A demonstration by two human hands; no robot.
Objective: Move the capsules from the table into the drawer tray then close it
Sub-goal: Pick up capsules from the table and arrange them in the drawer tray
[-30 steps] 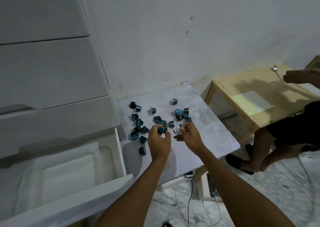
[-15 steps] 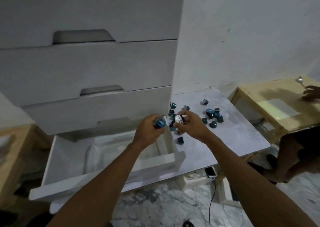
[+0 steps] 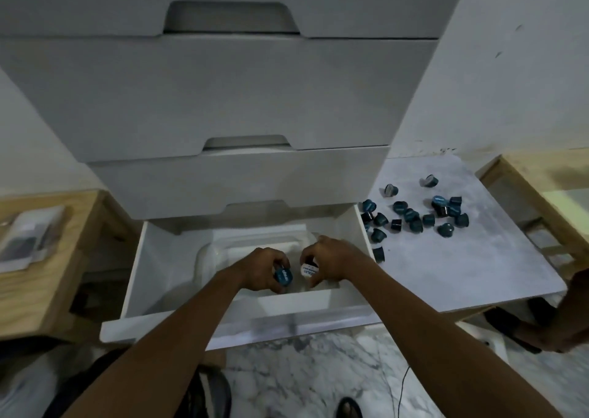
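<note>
My left hand is shut on a teal capsule above the clear tray in the open white drawer. Beside it, my right hand is shut on a capsule with a white lid, also over the tray. Several teal and dark capsules lie scattered on the small white table to the right of the drawer. Whatever lies in the tray under my hands is hidden.
Shut drawers of the white chest rise above the open one. A wooden table with a plastic packet stands at the left, another wooden table at the right. Another person's hand is at the right edge. A cable lies on the marble floor.
Both hands have carried their capsules left from the table to above the tray in the drawer. My view has swung left toward the chest.
</note>
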